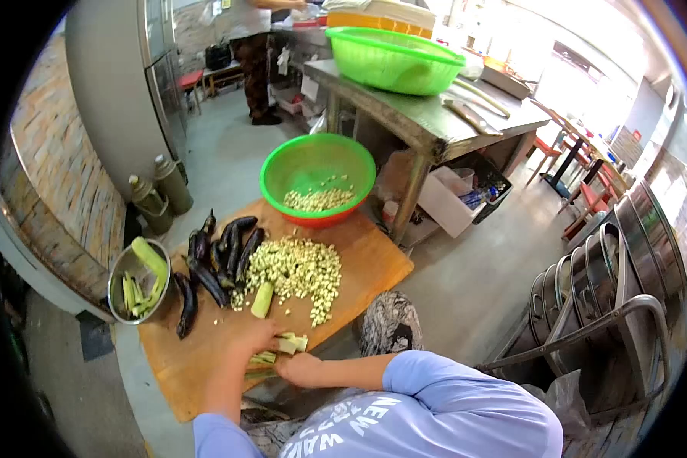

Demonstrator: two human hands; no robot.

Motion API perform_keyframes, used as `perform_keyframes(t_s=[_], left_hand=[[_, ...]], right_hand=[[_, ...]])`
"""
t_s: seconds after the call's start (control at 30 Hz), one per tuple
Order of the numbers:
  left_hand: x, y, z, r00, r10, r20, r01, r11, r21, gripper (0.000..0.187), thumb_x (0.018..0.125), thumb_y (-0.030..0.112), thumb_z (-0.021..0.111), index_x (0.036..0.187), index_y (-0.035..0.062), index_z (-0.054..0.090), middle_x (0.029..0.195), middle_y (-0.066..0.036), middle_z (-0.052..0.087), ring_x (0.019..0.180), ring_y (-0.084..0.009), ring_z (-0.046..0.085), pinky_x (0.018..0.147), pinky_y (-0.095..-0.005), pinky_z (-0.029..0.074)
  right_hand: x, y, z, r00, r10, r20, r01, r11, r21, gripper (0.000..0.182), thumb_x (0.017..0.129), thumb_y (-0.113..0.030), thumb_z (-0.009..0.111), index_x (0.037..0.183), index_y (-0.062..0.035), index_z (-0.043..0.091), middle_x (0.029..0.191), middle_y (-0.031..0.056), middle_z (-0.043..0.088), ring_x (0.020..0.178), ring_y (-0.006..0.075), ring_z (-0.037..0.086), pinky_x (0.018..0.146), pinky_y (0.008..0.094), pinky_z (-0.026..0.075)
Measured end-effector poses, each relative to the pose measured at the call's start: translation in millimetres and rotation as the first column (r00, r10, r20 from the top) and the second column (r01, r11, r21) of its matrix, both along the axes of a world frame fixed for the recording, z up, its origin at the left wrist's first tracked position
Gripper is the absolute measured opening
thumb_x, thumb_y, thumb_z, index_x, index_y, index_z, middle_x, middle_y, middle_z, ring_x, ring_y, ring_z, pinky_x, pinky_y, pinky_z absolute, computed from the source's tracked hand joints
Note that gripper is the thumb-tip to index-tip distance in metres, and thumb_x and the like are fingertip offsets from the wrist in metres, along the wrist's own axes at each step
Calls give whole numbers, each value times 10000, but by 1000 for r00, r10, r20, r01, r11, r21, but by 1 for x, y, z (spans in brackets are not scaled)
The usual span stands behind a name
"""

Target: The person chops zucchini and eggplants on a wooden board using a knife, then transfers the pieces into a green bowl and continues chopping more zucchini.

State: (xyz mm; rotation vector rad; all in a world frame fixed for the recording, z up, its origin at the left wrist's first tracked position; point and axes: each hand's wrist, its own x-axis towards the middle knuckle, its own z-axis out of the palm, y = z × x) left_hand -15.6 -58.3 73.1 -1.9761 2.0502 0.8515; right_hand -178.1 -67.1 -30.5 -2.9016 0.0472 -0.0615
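Note:
My left hand (258,337) is slightly blurred, its fingers closed on pale green peeled eggplant strips (291,343) over the board's near part. Close beside it, my right hand (301,369) is curled shut at the ends of the strips; what it grips is hidden. A peeled eggplant piece (262,300) lies just beyond my left hand. Further up spreads a heap of diced eggplant (301,273). Several dark purple eggplants (206,278) lie left of the heap. All this rests on a wooden board (374,267).
A green basin (275,179) with diced pieces stands at the board's far edge. Left is a metal bowl (112,294) holding peeled eggplant and strips. A steel table (404,118) carries a green basket (393,62). Stacked metal pans (588,267) stand right. A person (252,65) stands behind.

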Motion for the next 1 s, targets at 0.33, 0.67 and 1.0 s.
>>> perform_keyframes(t_s=[0.33,0.67,1.0], left_hand=[[-62,10,103,537,828,-163,-799,561,218,617,786,579,622,1028,15,692,1017,-198,685,910,-302,671,807,-376,499],[86,100,18,853,457,-250,-511,642,-571,300,746,20,678,1028,39,579,980,-149,622,945,-354,562,824,-405,453],[43,127,-64,823,567,34,-244,406,-881,303,728,60,670,1016,142,628,1082,-42,618,1076,-270,525,920,-418,393]], right_hand=[[-5,-1,50,940,8,-341,40,990,134,204,799,-81,551,982,-7,605,853,196,680,763,334,683,620,460,555],[7,-17,49,966,11,-259,71,951,302,185,817,-162,570,921,-17,617,842,212,660,788,391,642,705,481,511],[27,-72,48,938,-178,-299,290,876,386,219,865,-208,587,925,3,597,854,221,647,837,399,620,729,474,480]])
